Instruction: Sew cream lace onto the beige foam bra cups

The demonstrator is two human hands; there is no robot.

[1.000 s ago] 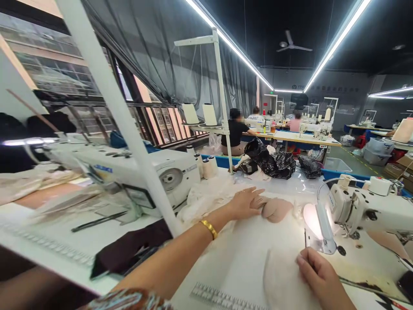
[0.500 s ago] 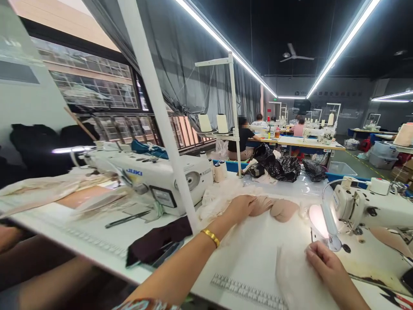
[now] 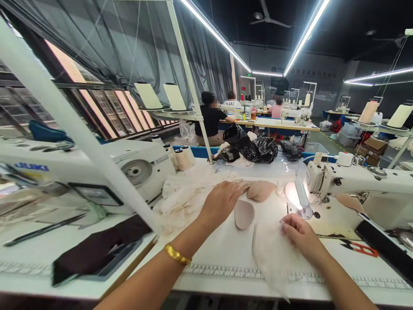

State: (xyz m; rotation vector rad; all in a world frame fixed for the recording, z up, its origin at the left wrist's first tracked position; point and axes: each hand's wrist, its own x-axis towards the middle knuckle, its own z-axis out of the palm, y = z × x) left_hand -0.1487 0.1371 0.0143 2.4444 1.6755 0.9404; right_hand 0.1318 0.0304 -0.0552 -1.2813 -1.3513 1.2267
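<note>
My left hand (image 3: 222, 199) reaches over the white table, palm down, its stretched fingers touching the near end of a fanned row of beige fabric pads (image 3: 262, 191). One rounded beige pad (image 3: 244, 214) lies by itself just below that hand. Between the thumb and fingers of my right hand (image 3: 298, 234) is the top edge of a sheer off-white fabric piece (image 3: 271, 260), which spreads down across the table. A lit sewing machine (image 3: 351, 185) stands beyond my right hand. Crumpled pale fabric (image 3: 183, 198) is heaped left of my left hand.
Red-handled snips (image 3: 361, 248) and a dark phone-like slab (image 3: 387, 245) lie at right. A printed ruler (image 3: 222, 272) runs along the front edge. Left are another sewing machine (image 3: 129, 168) and dark cloth (image 3: 100, 245). Black plastic bags (image 3: 251, 144) sit at the back; co-workers sit beyond.
The view has swung right and closer. My left hand has drawn back slightly along the pads, and one separate pad now shows below it. My right hand still pinches the sheer fabric.
</note>
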